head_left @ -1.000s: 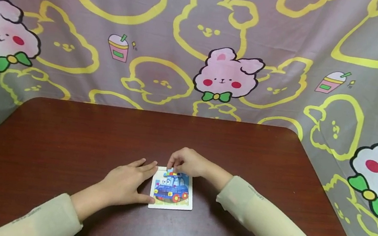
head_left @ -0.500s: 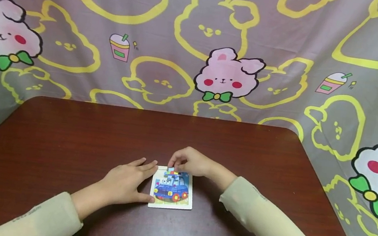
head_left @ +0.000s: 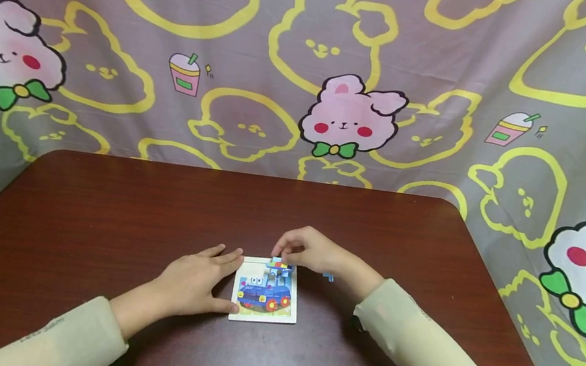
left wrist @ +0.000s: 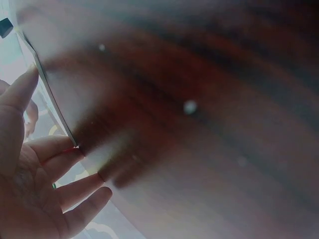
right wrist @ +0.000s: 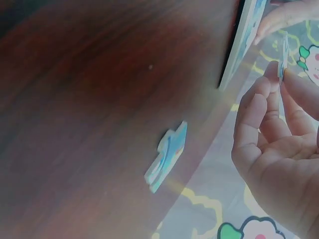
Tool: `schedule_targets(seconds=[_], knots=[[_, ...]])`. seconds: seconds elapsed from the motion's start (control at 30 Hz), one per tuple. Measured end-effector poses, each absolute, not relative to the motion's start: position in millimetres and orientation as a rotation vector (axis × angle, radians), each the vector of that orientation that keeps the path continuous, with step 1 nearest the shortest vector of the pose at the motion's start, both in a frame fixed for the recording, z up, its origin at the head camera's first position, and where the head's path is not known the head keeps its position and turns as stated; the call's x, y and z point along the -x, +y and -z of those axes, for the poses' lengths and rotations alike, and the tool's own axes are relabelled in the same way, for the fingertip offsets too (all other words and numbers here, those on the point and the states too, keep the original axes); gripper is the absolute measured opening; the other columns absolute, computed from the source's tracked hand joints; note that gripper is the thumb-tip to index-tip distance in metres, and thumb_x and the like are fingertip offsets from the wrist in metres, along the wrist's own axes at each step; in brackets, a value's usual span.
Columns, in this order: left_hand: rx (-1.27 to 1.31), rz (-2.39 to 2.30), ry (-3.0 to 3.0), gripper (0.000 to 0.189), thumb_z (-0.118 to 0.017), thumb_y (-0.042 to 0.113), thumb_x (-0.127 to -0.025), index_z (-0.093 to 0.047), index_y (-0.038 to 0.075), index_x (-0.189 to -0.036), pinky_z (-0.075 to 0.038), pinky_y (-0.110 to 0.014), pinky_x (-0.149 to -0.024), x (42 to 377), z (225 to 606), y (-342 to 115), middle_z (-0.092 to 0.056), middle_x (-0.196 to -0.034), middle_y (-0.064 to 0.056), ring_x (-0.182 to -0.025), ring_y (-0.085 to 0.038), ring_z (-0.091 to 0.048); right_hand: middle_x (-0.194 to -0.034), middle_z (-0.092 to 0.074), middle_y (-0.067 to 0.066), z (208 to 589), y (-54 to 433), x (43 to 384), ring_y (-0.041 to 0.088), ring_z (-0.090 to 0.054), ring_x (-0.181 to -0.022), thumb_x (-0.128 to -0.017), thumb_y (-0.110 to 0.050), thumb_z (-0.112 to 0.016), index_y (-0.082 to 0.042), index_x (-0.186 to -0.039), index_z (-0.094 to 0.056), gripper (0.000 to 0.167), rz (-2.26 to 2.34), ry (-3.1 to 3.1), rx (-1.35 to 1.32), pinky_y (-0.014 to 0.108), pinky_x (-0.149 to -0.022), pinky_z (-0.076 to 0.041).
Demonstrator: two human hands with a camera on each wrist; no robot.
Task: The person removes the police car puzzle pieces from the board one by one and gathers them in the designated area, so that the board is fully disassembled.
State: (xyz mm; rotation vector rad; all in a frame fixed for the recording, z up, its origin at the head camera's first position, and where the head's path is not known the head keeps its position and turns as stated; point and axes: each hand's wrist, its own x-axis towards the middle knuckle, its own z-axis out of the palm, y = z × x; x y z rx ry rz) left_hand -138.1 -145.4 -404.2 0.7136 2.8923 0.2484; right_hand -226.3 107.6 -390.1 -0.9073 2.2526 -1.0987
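Observation:
A small white-framed jigsaw puzzle (head_left: 261,320) with a blue car picture lies on the table. My left hand (head_left: 197,282) rests at its left edge, fingers spread and straight, thumb and fingertips touching the frame. In the left wrist view, that hand (left wrist: 42,169) lies along the frame's edge. My right hand (head_left: 314,250) is over the puzzle's upper right part and pinches a puzzle piece (head_left: 278,265) between thumb and fingers. The right wrist view shows this puzzle piece (right wrist: 283,56) edge-on in the fingertips. The upper left of the picture area is pale, with no picture there.
A loose blue puzzle piece (head_left: 329,277) lies on the brown table (head_left: 155,201), right of the puzzle and partly behind my right wrist. Behind the table hangs a curtain (head_left: 253,65) with cartoon prints.
My right hand has moved a little to the right, carrying the pinched puzzle piece from the puzzle's upper middle. The loose piece has come into view beside my wrist. My left hand stays put.

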Motion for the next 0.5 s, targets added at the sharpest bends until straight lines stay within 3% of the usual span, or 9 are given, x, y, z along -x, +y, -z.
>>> schedule_targets(seconds=[0.5], knots=[[-0.727,-0.224,2.907,0.091,-0.073,0.066,-0.076,-0.052,0.012,-0.146,-0.050,-0.054,-0.098,138.5,406.3,-145.5,-0.048,-0.154,-0.004,-0.141,-0.037,-0.044,-0.087,-0.069,0.006,381.5,142.4,225.0,0.015,-0.059,-0.082,-0.092,0.002,-0.064,-0.002,-0.104,-0.073,0.015,1.240,2.284,0.789,0.027,-0.076,-0.051]])
